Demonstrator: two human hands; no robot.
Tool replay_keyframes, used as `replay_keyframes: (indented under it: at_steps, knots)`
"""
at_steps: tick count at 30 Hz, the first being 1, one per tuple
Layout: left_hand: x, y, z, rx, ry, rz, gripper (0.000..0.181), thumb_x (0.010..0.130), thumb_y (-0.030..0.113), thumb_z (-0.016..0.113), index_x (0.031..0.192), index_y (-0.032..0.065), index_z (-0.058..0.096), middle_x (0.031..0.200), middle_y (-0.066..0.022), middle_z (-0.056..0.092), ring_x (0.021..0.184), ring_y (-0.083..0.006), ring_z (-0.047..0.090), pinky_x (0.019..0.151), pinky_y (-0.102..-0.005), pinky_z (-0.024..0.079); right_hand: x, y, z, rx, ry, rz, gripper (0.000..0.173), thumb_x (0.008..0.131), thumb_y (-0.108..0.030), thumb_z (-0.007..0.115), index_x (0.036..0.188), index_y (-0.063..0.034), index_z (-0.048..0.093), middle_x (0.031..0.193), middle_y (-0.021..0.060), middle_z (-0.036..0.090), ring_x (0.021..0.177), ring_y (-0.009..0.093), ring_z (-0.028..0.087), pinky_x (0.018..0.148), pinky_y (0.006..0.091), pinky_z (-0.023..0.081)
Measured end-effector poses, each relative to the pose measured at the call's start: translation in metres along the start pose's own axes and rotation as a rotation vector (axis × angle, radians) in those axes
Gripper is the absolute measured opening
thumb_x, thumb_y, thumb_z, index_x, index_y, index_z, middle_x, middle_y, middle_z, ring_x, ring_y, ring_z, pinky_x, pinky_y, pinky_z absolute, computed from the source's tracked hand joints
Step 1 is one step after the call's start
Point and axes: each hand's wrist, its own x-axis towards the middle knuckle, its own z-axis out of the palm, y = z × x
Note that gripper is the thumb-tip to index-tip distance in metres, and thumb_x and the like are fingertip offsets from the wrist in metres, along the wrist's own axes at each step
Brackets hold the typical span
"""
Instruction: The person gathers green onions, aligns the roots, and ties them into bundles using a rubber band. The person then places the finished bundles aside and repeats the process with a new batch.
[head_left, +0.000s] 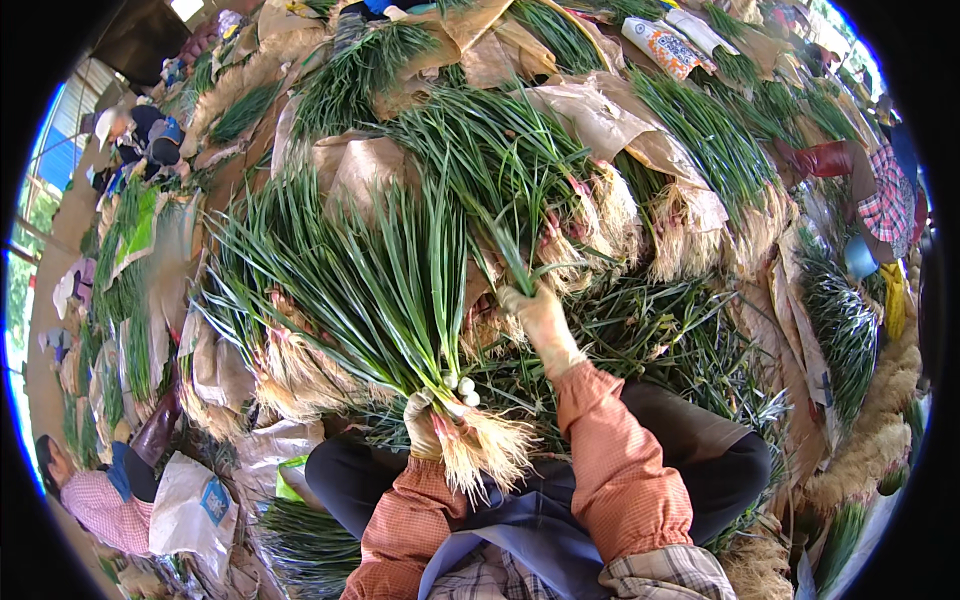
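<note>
My gloved left hand (424, 424) grips a fanned bunch of green onions (405, 337) low on the stems. White fingertips show on the bunch's far side, and its pale roots hang over my lap. Up and to the right, my gloved right hand (541, 319) is closed around some long green leaves (511, 251); where their lower ends lie is hidden. Beyond it spreads a pile of green onions (480, 142), with reddish bulbs and pale roots towards me. Another heap of green onions with bushy roots (300, 367) lies left of the held bunch.
Loose leaf trimmings (645, 322) cover the ground by my right knee. Brown paper sheets (592, 112) lie among the piles. A person in a pink checked shirt (109, 499) sits at the lower left beside a white sack (191, 502). Another person in plaid (889, 195) sits at right.
</note>
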Motion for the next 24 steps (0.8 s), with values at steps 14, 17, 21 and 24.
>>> replay_keyframes:
  at_steps: [14, 17, 21, 24]
  knots:
    - [-0.005, 0.017, -0.005, 0.218, 0.094, -0.103, 0.045, 0.074, 0.024, 0.059, 0.101, -0.0124, 0.056, 0.080, -0.0206, 0.065, 0.064, -0.0310, 0.065, 0.057, -0.0393, 0.056, -0.026, 0.016, 0.000, -0.363, -0.553, 0.150, 0.040, 0.076, -0.015, 0.074, 0.108, 0.0024, 0.059, 0.076, 0.0013, 0.062, 0.065, 0.009, 0.054, 0.062, 0.0227, 0.045]
    - [-0.006, 0.015, -0.011, 0.164, 0.065, -0.153, 0.044, 0.075, 0.022, 0.059, 0.101, -0.0131, 0.055, 0.083, -0.0201, 0.065, 0.065, -0.0329, 0.065, 0.058, -0.0392, 0.057, -0.034, 0.007, -0.007, -0.312, -0.512, 0.165, 0.047, 0.078, -0.013, 0.071, 0.118, 0.0036, 0.053, 0.078, 0.0036, 0.063, 0.067, 0.012, 0.057, 0.064, 0.0221, 0.048]
    - [-0.007, 0.005, 0.007, 0.297, 0.111, -0.124, 0.041, 0.077, 0.018, 0.057, 0.104, -0.0118, 0.053, 0.088, -0.0203, 0.064, 0.068, -0.0349, 0.065, 0.063, -0.0420, 0.056, -0.032, 0.016, 0.010, -0.660, -0.456, 0.053, 0.063, 0.076, -0.011, 0.072, 0.128, 0.0045, 0.040, 0.071, 0.0060, 0.061, 0.054, 0.011, 0.055, 0.047, 0.0204, 0.046]
    - [-0.006, 0.002, 0.007, 0.291, 0.103, -0.132, 0.043, 0.075, 0.022, 0.059, 0.103, -0.0105, 0.055, 0.089, -0.0201, 0.064, 0.073, -0.0344, 0.065, 0.071, -0.0426, 0.055, -0.048, 0.023, 0.011, -0.150, -0.364, 0.196, 0.041, 0.079, -0.005, 0.069, 0.113, 0.0038, 0.047, 0.064, 0.0060, 0.057, 0.043, 0.012, 0.051, 0.039, 0.0218, 0.042]
